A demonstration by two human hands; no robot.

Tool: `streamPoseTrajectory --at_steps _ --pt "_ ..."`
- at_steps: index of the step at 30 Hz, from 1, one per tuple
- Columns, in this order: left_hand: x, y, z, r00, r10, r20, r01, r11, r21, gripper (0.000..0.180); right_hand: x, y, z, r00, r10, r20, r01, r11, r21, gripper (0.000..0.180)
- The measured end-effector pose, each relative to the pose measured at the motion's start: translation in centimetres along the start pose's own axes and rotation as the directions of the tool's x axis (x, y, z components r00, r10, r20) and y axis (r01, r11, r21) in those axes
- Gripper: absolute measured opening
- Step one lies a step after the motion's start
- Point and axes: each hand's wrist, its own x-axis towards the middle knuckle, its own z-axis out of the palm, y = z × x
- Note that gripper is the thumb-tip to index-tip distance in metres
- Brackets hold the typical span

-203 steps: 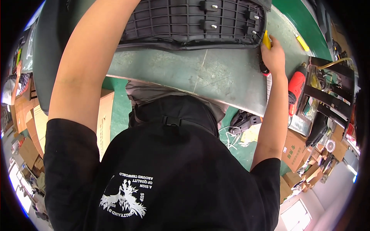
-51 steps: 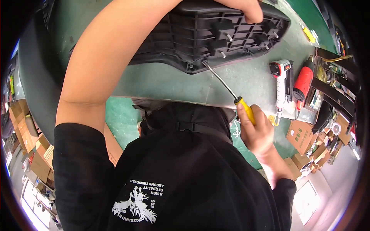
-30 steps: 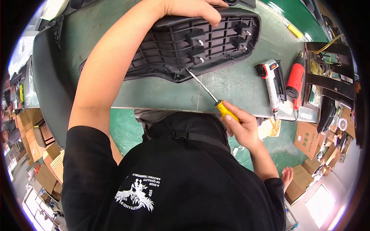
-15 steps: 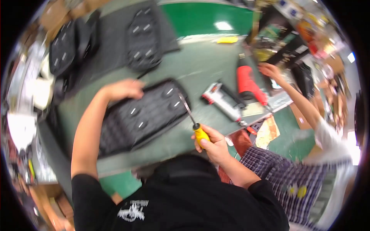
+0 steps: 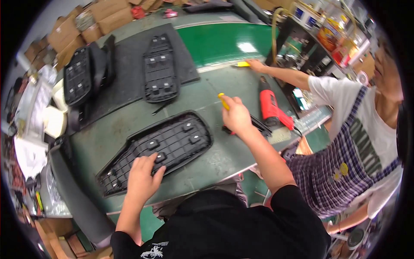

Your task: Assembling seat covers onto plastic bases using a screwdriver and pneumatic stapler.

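A black ribbed seat panel lies on the green bench in front of me, its small square mounts facing up. My left hand is open, fingers slightly apart, with the fingertips at the panel's near edge beside one of the mounts. Up and right of the panel, my right hand is closed round a screwdriver with a yellow handle. Its thin shaft points away from me over the bench. Beside that hand is a staple gun, partly hidden by the hand and wrist.
A red heat gun lies to the right. Past it, a co-worker's hand touches a yellow utility knife. Similar panels rest on a dark mat. A long grey padded piece leans at the bench's left edge.
My left hand has come nearer, from the panel's far edge to its near edge. The screwdriver has moved away from me in my right hand. The co-worker's hand has reached the yellow knife.
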Motion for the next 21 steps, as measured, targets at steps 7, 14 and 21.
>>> streamPoseTrajectory --at_steps 7,14,21 --pt "-2.1 -0.4 2.5 0.993 0.003 -0.119 -0.011 0.998 -0.067 0.026 4.6 7.4 4.1 0.976 -0.085 0.202 0.178 0.846 -0.502 0.056" --pt "-3.2 0.1 2.4 0.986 -0.041 -0.159 0.033 0.998 -0.056 0.034 -1.0 -8.0 -0.6 0.863 -0.498 0.088 0.469 0.854 0.226 0.026" --pt "-2.7 -0.7 2.9 0.986 -0.113 -0.125 0.092 0.983 -0.161 0.034 -7.2 -16.0 -0.7 0.545 -0.769 0.334 0.55 0.629 0.55 0.022"
